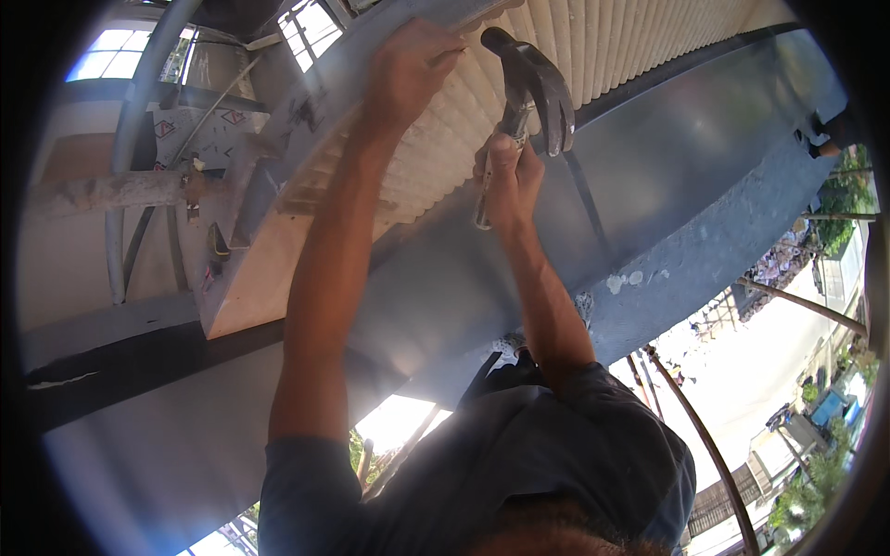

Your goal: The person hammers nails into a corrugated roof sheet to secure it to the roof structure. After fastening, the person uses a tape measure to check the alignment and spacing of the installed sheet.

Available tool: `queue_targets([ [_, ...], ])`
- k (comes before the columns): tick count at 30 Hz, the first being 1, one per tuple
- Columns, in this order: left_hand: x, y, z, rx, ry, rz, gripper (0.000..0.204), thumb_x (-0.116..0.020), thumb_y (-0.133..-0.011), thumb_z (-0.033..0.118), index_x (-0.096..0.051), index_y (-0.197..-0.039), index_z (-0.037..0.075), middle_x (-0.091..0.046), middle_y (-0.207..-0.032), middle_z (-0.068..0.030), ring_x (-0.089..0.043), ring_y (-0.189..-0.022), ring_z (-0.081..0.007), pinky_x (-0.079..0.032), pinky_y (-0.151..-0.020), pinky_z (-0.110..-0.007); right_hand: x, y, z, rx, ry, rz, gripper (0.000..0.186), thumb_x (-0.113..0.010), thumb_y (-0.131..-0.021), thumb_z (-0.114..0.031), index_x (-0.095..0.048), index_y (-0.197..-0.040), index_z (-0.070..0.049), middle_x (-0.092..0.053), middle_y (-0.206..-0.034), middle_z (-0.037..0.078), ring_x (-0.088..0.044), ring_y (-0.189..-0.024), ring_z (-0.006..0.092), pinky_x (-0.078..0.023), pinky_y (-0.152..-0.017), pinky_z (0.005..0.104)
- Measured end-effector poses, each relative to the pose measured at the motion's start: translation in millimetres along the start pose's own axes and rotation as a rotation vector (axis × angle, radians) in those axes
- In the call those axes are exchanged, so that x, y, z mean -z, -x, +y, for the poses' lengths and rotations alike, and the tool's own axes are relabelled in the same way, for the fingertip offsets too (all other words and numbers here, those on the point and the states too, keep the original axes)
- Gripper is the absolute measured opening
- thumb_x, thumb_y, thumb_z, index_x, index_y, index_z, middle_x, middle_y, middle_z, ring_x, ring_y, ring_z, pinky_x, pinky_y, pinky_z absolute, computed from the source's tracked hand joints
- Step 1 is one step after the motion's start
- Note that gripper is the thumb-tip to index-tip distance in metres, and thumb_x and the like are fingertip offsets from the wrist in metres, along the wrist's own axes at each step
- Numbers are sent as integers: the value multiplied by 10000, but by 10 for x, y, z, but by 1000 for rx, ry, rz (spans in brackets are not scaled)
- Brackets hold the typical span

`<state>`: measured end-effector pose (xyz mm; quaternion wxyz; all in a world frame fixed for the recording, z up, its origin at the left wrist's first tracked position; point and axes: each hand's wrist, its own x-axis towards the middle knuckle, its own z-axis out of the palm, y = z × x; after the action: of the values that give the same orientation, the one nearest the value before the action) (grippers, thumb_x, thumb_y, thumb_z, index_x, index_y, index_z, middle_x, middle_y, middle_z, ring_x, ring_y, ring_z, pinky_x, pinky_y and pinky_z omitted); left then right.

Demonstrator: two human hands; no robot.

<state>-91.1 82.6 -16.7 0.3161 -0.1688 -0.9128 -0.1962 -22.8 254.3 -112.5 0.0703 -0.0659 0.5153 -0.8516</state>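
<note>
My left hand is raised with its fingers pinched at the grey board edge, beside the cream corrugated sheet; what is between the fingertips is too small to make out. My right hand grips the handle of a hammer whose dark curved head is tilted in front of the corrugated sheet, to the right of my left hand. A smooth grey metal panel runs diagonally behind my right forearm.
Pipes and a rusty bar stand at the left. A grey ledge runs below the panel. Part of another person shows at the far right. Poles and bright ground far below lie beyond the ledge.
</note>
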Motion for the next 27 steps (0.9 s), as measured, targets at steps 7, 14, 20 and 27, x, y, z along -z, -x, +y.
queue_targets([
  [7, 5, 15, 21, 3, -39, 8, 169, -792, -826, 15, -782, -991, 48, -671, -975, -16, -647, -825, -145, -527, -661, -293, 94, -43, 43, -128, 142, -26, 577, -600, -1008, -500, -627, -1041, 75, -540, -633, -8, -503, -589, 79, -434, -518, 269],
  [14, -34, 9, 31, 5, -12, 7, 150, -792, -817, 9, -781, -964, 38, -671, -978, -11, -648, -836, -149, -531, -664, -304, 115, 9, 136, 10, 62, -17, 605, -555, -983, -639, -553, -901, -40, -515, -654, 19, -506, -569, 98, -426, -508, 272],
  [20, 12, 54, 32, 18, -67, -23, 152, -793, -819, 11, -781, -968, 43, -671, -971, -14, -651, -837, -144, -555, -665, -295, 96, 41, 5, 19, 4, 0, 624, -571, -964, -659, -549, -900, -39, -512, -656, 13, -494, -565, 96, -410, -499, 261],
  [27, 8, -27, 44, 16, -43, 5, 147, -794, -820, 15, -772, -962, 45, -672, -961, -11, -652, -832, -140, -531, -673, -289, 44, -40, 60, -30, 77, -3, 646, -553, -957, -684, -533, -859, -46, -530, -652, 26, -523, -550, 108, -434, -489, 266],
])
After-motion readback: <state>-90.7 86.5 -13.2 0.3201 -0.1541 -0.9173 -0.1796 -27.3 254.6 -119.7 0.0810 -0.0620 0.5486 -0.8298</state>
